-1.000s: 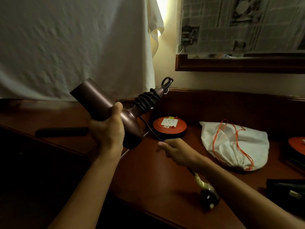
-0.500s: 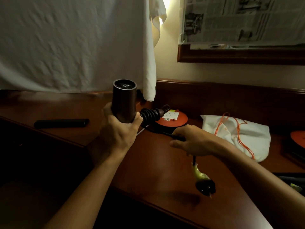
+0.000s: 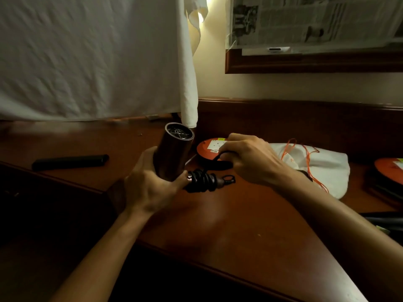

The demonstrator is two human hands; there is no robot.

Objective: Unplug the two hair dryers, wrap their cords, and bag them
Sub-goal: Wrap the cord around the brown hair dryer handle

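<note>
A dark brown hair dryer (image 3: pixel 173 153) stands barrel-up above the wooden desk (image 3: pixel 229 223). My left hand (image 3: pixel 150 186) grips its barrel from below. Black cord (image 3: pixel 201 180) is coiled in several turns round the handle, which points right with its hanging loop at the tip. My right hand (image 3: pixel 250 159) holds the loose end of the cord just above and right of the coils; the plug is hidden under it. A white drawstring bag (image 3: pixel 322 166) with an orange cord lies to the right, full and lumpy.
An orange round socket reel (image 3: pixel 209 147) sits behind my right hand; another orange reel (image 3: pixel 390 171) is at the right edge. A black bar-shaped object (image 3: pixel 69 162) lies at the left. White cloth (image 3: pixel 91 57) hangs at the back. Dark items lie at the near right.
My right hand has risen from below the handle to above it, carrying the cord end; the dangling plug is no longer visible. The dryer has lowered and its handle now points right.
</note>
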